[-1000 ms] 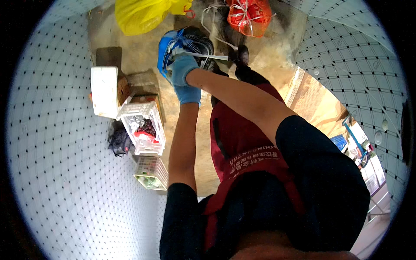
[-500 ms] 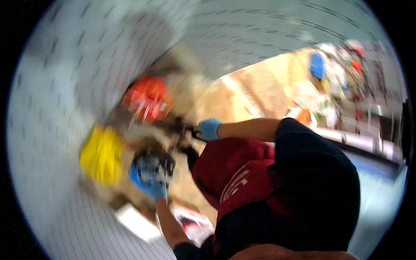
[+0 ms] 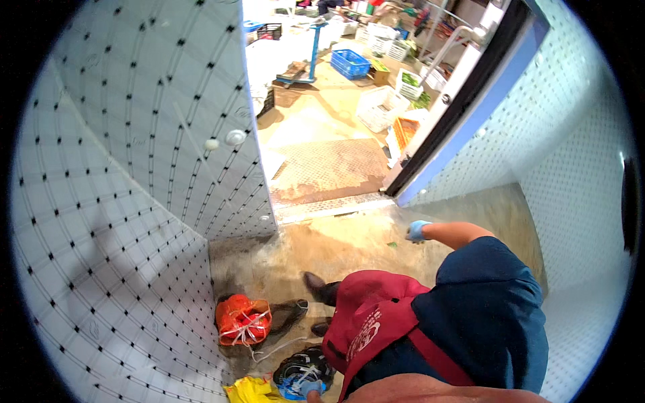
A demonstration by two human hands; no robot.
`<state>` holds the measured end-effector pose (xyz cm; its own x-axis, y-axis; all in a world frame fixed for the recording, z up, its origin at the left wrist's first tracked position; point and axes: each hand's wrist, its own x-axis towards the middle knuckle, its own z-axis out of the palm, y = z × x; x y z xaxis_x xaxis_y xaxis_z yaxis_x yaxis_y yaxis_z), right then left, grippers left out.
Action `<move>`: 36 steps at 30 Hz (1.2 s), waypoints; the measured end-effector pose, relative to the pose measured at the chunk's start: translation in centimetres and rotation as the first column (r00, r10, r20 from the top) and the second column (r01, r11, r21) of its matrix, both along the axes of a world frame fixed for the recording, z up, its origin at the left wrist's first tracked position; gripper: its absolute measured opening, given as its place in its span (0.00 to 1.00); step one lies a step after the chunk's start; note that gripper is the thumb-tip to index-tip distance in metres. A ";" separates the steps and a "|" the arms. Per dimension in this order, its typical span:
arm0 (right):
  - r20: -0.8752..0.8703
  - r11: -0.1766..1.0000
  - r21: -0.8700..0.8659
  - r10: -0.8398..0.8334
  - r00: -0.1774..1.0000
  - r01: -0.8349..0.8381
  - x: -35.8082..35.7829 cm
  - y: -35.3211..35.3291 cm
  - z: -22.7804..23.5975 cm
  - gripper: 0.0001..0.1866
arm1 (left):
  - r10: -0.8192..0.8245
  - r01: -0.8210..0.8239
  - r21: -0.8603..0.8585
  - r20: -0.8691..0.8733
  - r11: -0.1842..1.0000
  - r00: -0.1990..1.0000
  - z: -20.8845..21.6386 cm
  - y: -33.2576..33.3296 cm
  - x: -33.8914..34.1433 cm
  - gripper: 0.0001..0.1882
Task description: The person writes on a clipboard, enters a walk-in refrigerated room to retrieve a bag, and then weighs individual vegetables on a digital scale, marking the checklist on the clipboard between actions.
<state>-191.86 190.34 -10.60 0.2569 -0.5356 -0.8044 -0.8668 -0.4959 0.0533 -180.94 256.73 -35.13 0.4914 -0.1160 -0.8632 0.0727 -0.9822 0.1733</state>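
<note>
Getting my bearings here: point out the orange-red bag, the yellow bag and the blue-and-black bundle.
Orange-red bag (image 3: 238, 314): head view, on its body, above the white ties.
Yellow bag (image 3: 252, 391): head view, mid-way across its visible part.
Blue-and-black bundle (image 3: 297, 368): head view, on its dark part.

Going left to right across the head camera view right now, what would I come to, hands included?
Orange bag, gloved left hand, blue crate, gloved right hand. The blue-and-black bundle overlaps the left hand, so I left it out.
</note>
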 end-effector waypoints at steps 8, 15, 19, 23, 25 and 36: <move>-0.177 0.867 0.066 -0.477 0.861 0.494 -18.8 -0.4 4.1 0.17 | -0.107 0.111 -0.072 0.058 0.991 0.993 3.8 0.7 1.0 0.39; -0.109 0.703 0.157 -0.686 0.719 0.694 -26.6 -3.5 -1.1 0.18 | -0.226 0.229 -0.025 0.087 0.973 0.970 9.2 -8.2 5.4 0.37; -0.109 0.575 0.249 -0.783 0.613 0.779 -31.3 -6.2 -4.0 0.21 | -0.293 0.291 0.045 0.073 0.956 0.953 11.9 -14.6 7.7 0.36; -0.186 0.649 0.339 -0.663 0.725 0.681 -35.0 -13.0 -12.1 0.23 | -0.299 0.288 0.128 0.082 0.949 0.951 14.1 -22.6 8.9 0.35; -0.048 0.741 0.317 -0.611 0.791 0.592 -30.5 -17.5 -12.6 0.22 | -0.307 0.281 0.221 0.093 0.934 0.947 14.5 -25.2 9.4 0.35; 0.553 0.950 0.274 -0.282 0.784 0.148 9.9 -44.2 -8.8 0.18 | -0.412 0.391 0.145 0.171 0.909 0.895 18.3 -49.4 15.0 0.29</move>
<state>-181.97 146.14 -19.44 0.6068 -0.4744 -0.6378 -0.7854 -0.2342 -0.5730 -165.95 207.32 -16.80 0.5803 -0.2536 -0.7739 -0.3559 -0.9337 0.0391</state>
